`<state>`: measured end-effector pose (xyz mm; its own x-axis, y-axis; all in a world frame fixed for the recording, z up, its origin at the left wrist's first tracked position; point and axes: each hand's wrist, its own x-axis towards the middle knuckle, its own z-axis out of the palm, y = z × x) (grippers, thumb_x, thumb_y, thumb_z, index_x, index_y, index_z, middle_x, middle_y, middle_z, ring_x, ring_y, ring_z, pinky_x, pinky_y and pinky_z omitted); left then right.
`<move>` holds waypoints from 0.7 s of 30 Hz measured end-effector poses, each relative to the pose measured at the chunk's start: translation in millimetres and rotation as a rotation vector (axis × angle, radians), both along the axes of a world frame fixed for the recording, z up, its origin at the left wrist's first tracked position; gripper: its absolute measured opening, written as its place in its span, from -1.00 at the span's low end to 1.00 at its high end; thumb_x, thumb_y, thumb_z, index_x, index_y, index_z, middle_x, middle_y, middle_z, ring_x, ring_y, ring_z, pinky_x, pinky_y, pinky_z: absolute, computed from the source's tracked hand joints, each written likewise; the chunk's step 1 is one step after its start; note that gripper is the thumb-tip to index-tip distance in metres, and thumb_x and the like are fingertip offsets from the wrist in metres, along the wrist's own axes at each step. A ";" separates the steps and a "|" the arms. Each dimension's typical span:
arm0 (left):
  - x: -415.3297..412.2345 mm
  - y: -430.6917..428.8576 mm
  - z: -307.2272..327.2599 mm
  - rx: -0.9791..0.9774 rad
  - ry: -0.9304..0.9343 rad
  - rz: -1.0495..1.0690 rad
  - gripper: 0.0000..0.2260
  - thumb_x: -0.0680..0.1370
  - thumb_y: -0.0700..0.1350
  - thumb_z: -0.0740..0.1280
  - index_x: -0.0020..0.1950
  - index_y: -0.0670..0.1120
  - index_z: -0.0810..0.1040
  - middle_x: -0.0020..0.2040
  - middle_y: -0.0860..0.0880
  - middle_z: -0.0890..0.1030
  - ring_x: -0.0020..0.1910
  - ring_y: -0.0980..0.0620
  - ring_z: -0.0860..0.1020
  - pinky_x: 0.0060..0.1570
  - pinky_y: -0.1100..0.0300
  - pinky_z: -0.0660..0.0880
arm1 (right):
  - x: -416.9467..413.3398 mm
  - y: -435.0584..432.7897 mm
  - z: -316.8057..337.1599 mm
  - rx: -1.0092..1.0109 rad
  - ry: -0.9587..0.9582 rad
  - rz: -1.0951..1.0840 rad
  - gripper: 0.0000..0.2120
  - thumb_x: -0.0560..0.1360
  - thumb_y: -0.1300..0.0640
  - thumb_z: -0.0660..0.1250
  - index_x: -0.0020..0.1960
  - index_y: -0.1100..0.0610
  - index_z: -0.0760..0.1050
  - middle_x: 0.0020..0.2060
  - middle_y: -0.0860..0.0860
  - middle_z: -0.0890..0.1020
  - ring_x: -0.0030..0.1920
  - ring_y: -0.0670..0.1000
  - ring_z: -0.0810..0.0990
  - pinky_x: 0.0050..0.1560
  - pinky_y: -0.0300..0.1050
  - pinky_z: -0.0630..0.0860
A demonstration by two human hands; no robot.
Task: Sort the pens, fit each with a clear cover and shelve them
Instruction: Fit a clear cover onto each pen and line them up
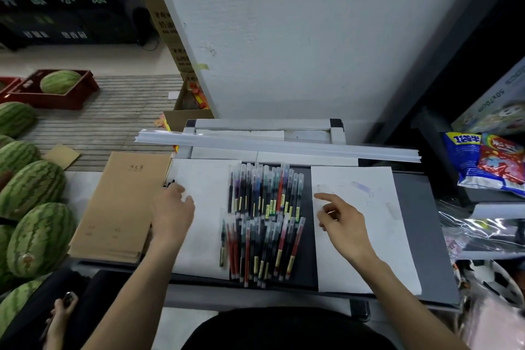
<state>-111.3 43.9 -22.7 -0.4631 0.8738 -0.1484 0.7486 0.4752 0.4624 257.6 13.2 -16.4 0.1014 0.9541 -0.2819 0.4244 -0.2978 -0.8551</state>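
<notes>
Pens (264,221) lie loose on desk (426,221); crate (56,100) holds watermelon (60,81).

The left forearm (133,278) is entering from 7 o'clock and reaching toward 1 o'clock, with the left hand (173,213) lying back-up, its fingers curling downward at the far end and the thumb jutting toward 3 o'clock. Whether it is gripping anything cannot be told. The right forearm (397,287) is coming in from 5 o'clock, angling toward 11 o'clock. The right hand (339,221) is stretching its index finger (322,196) toward 10 o'clock, the remaining fingers curling loosely under the palm.
</notes>
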 end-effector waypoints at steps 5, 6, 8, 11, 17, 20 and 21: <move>-29.0 -10.2 -14.8 -0.126 0.093 0.071 -0.87 0.55 -0.16 0.36 -0.20 -0.11 0.53 -0.18 -0.10 0.57 -0.22 -0.12 0.51 -0.26 0.06 0.39 | -9.8 -5.7 8.6 -0.018 0.331 -0.061 -0.78 0.61 0.24 0.39 0.14 -0.04 0.65 -0.27 0.06 0.67 -0.23 0.09 0.68 -0.04 0.01 0.66; -29.6 -12.6 -16.6 -0.141 0.093 0.076 -0.92 0.55 -0.16 0.38 -0.14 -0.12 0.56 -0.14 -0.10 0.58 -0.18 -0.13 0.52 -0.19 0.04 0.43 | -11.1 -6.4 9.4 -0.019 0.352 -0.063 -0.78 0.61 0.24 0.40 0.14 -0.04 0.65 -0.26 0.07 0.67 -0.21 0.11 0.68 -0.04 0.03 0.67; -30.4 -16.0 -20.5 -0.133 0.066 0.075 -0.96 0.56 -0.16 0.39 -0.06 -0.12 0.57 -0.12 -0.11 0.59 -0.13 -0.15 0.53 -0.12 0.00 0.48 | -14.0 -7.7 10.9 -0.021 0.377 -0.070 -0.78 0.60 0.23 0.42 0.15 -0.05 0.65 -0.23 0.09 0.68 -0.20 0.14 0.69 -0.03 0.04 0.67; -27.8 -19.6 -24.6 -0.119 0.070 0.063 -0.92 0.60 -0.16 0.36 -0.06 -0.15 0.55 -0.14 -0.11 0.58 -0.16 -0.14 0.53 -0.15 -0.02 0.51 | -15.8 -10.1 13.2 -0.053 0.416 -0.078 -0.77 0.60 0.23 0.42 0.17 -0.05 0.66 -0.20 0.10 0.68 -0.20 0.12 0.68 -0.03 0.01 0.67; 5.3 -31.2 -9.7 0.002 -0.031 0.022 -0.82 0.64 -0.19 0.27 -0.17 -0.13 0.47 -0.24 -0.03 0.56 -0.23 -0.06 0.53 -0.22 0.05 0.39 | -21.3 -14.4 19.0 -0.103 0.560 -0.220 -0.86 0.52 0.23 0.51 0.07 0.19 0.66 -0.26 0.18 0.68 -0.23 0.15 0.61 -0.11 0.00 0.61; 39.4 -37.4 7.0 0.084 -0.192 -0.025 -0.91 0.68 -0.16 0.24 0.09 -0.05 0.54 -0.10 -0.01 0.61 -0.16 0.02 0.55 -0.18 0.10 0.42 | -20.4 -12.7 23.3 -0.138 0.667 -0.265 -0.94 0.52 0.26 0.49 -0.04 0.26 0.71 -0.30 0.20 0.60 -0.27 0.12 0.53 -0.17 -0.05 0.55; 51.3 -39.2 12.0 0.107 -0.244 -0.044 -0.87 0.69 -0.16 0.22 0.13 -0.07 0.56 -0.09 -0.02 0.63 -0.20 0.05 0.56 -0.23 0.15 0.41 | -20.3 -12.1 26.3 -0.160 0.721 -0.276 -0.95 0.52 0.29 0.48 -0.06 0.27 0.71 -0.29 0.20 0.59 -0.29 0.09 0.51 -0.19 -0.09 0.54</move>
<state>-60.0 4.7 -10.8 -0.3864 0.9088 -0.1572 0.6273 0.3839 0.6776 237.3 1.1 9.9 0.0691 0.8633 -0.4999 -0.3256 -0.4541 -0.8293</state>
